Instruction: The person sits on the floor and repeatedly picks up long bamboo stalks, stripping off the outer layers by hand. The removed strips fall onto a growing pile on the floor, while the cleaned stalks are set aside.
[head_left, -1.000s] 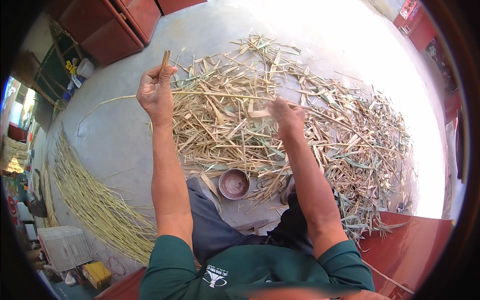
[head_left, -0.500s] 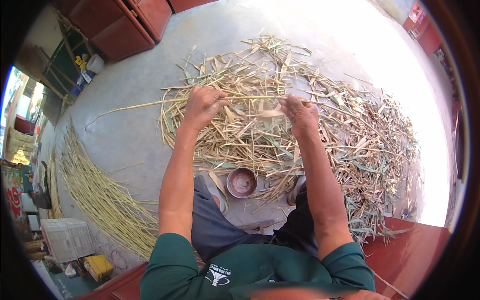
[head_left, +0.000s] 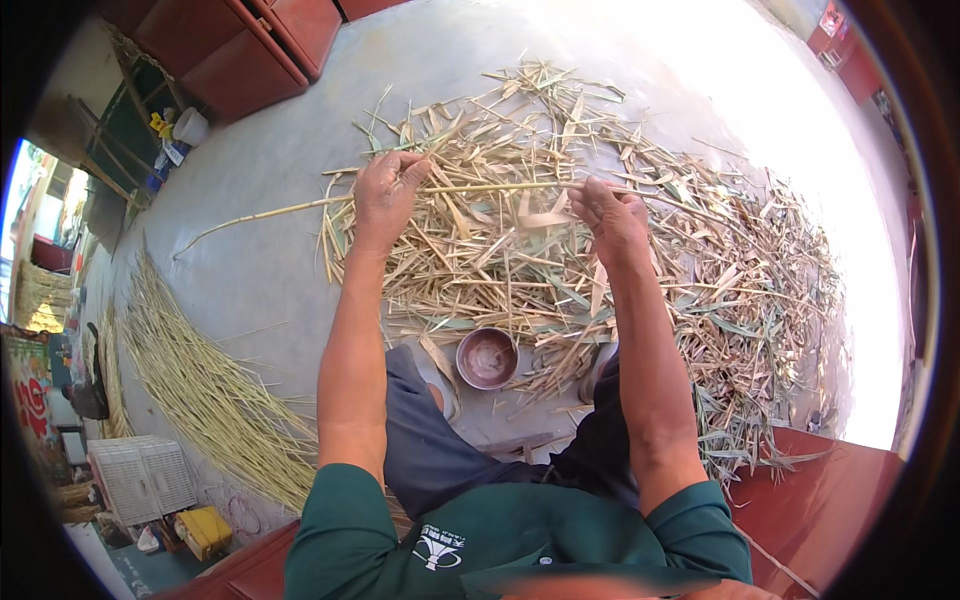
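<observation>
Left hand (head_left: pixel 385 195) and right hand (head_left: pixel 612 215) grip one stalk (head_left: pixel 500 187) at frame centre; cleaned stalks (head_left: pixel 200 390) lie lower left, husk litter (head_left: pixel 700 270) right.

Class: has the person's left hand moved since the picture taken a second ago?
Yes. The left hand has come rightward over the pile of dry husks, and its grip now holds a long stalk lying crosswise.

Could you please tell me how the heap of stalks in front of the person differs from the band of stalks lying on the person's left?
The heap of scraps is a tangle of short, flat, broken pieces pointing every way; the laid-out band holds long, thin stalks lying side by side in one curved sweep. The heap is mixed pale tan and greenish; the band is evenly yellow. The heap lies under both hands; the band lies apart from them. Both rest on the grey floor.
</observation>
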